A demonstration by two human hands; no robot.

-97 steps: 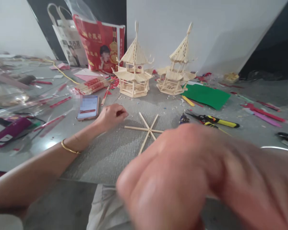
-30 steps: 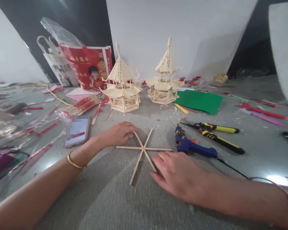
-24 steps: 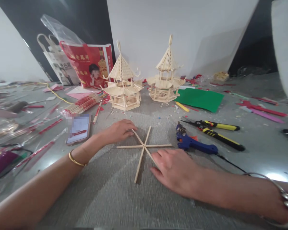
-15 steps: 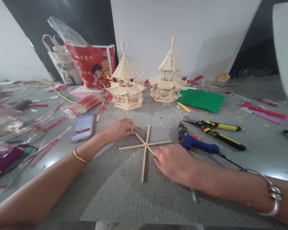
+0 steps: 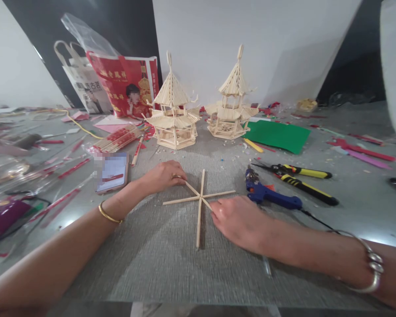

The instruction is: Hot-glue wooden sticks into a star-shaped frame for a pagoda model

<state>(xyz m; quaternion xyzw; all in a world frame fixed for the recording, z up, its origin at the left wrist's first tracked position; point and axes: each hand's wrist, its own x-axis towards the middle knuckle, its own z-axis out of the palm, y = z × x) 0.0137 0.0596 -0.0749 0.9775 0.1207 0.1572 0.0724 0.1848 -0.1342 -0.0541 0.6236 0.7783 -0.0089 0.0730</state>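
A star of several pale wooden sticks (image 5: 198, 220), crossing at one centre, is in front of me at the middle of the table. My left hand (image 5: 166, 175) pinches the end of its upper-left arm. On the opposite side, my right hand (image 5: 234, 219) grips the lower-right arm close to the centre, fingers closed round it. The other arms of the star stick out free. To the right of the star lies a blue glue gun (image 5: 272, 197), its nozzle pointing away from me.
Two wooden-stick pagoda models (image 5: 174, 116) stand at the back. Yellow-black pliers (image 5: 312, 189) and green card (image 5: 277, 135) lie right. A phone (image 5: 112, 173), bundled sticks (image 5: 119, 138) and plastic wrappers are left, with a red bag (image 5: 119, 83) behind. A clear stick (image 5: 267, 266) lies near my right forearm.
Both hands keep their hold on the star's opposite arms. The star has turned very slightly, its near arm shifting a little right; the view has shifted slightly too.
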